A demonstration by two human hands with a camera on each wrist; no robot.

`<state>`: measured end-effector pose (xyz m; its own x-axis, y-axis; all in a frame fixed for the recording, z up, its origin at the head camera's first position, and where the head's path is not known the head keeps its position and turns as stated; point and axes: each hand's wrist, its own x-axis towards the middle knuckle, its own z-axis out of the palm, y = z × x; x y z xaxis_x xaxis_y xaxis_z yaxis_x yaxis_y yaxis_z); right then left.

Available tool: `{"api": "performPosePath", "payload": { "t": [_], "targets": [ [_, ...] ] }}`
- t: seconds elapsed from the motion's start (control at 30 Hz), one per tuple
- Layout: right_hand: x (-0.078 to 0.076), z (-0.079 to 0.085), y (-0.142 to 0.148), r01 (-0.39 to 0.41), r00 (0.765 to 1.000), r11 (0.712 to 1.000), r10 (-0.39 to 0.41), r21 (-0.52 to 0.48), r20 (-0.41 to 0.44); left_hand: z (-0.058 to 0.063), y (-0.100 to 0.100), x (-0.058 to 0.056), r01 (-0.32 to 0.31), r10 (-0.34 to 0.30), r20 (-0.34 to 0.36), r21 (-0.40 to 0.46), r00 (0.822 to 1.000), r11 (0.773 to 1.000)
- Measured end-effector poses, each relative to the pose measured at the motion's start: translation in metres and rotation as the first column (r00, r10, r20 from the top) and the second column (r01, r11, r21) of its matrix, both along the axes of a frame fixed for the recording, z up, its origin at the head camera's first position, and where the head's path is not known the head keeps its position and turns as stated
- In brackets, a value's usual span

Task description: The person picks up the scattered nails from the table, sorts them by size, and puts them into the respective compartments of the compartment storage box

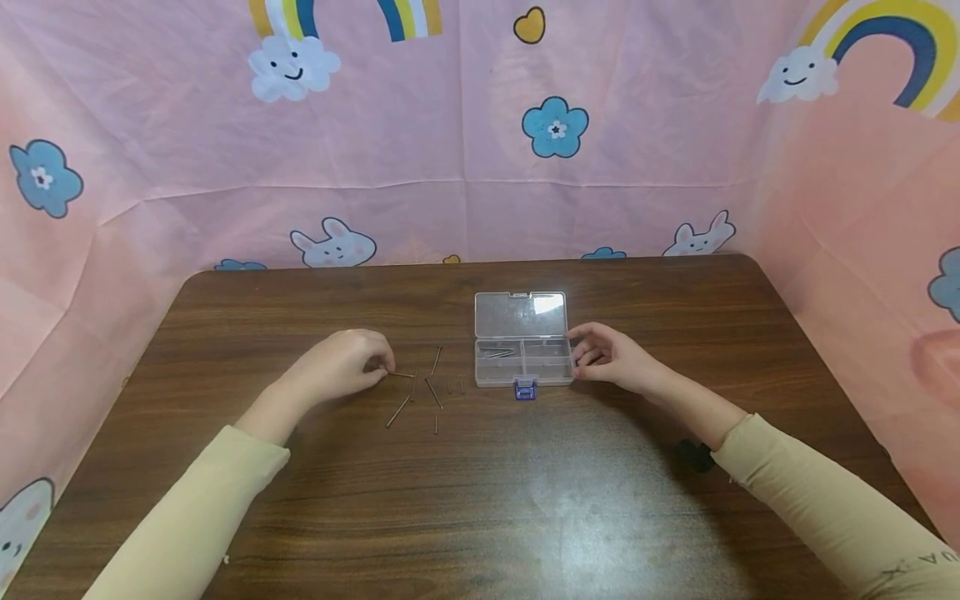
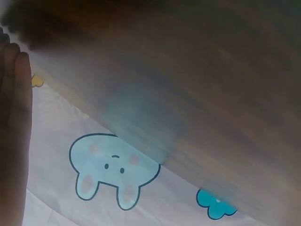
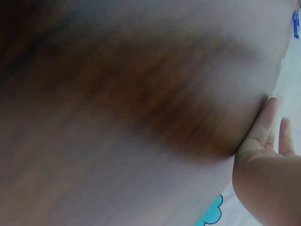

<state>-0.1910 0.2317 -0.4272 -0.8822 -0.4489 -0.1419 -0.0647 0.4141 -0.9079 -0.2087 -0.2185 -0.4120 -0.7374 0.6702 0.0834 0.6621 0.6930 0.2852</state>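
In the head view, my left hand (image 1: 348,362) pinches the end of a thin metal nail (image 1: 402,375) between thumb and forefinger, low over the table. Loose nails, among them a slanting nail (image 1: 398,412) and a short nail (image 1: 437,425), lie just to its right. A clear plastic compartment box (image 1: 551,383) stands with its lid (image 1: 517,315) raised at the back; several nails (image 1: 497,353) lie in its back left compartment. Its right end is held by my right hand (image 1: 611,360), thumb near the front corner, forefinger near the back one.
A blue latch (image 1: 526,390) hangs at the box's front. Two tiny pins (image 1: 456,387) lie left of the box. The brown wooden table (image 1: 480,517) ends at a pink patterned cloth (image 1: 465,150) behind and on both sides. A dark spot (image 1: 694,455) shows beside the right sleeve.
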Motion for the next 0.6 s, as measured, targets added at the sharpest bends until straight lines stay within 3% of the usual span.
{"api": "performPosePath", "payload": {
  "t": [0.3,0.6],
  "targets": [
    [0.001,0.001,0.000,0.000,1.000,1.000,0.000,0.008,0.000,0.003,0.002,-0.002,-0.062,0.066,-0.069,0.054,0.995,0.997],
    [0.001,0.001,-0.001,0.000,1.000,1.000,0.000,0.005,-0.007,0.003,0.016,-0.010,-0.045,0.051,-0.100,0.065,0.994,0.997]
  ]
}}
